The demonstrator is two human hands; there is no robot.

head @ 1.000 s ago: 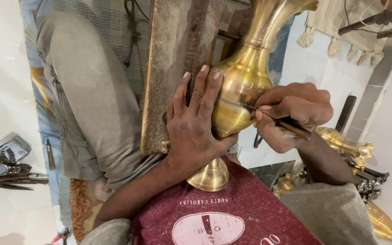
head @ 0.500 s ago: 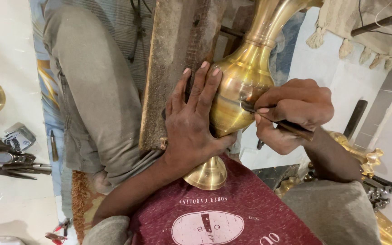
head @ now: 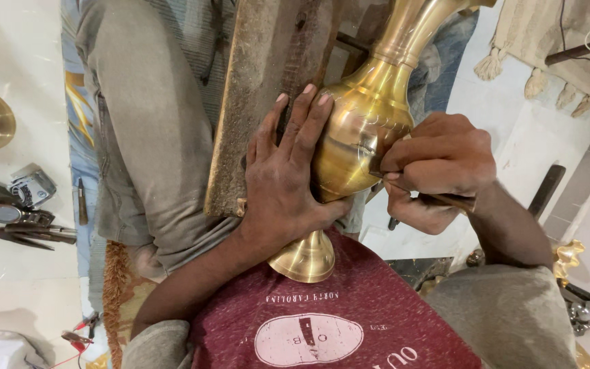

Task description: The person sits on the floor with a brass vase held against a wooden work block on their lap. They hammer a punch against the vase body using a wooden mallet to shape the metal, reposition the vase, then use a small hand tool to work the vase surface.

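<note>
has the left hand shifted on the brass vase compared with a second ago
No. The left hand lies flat on the brass vase as before, fingertips by the wooden plank; only the camera view drifted slightly.

The right hand (head: 438,167) has edged leftward along the brass vase (head: 360,137).

The vase (head: 363,137) is lying across the lap, its foot resting against the shirt (head: 349,321). The left hand (head: 285,181) is lying on its left flank, over the plank (head: 268,89); the right hand (head: 438,167) is pressing a tool (head: 445,200) against its right side. Hand tools (head: 25,219) are lying far left on the floor.
</note>
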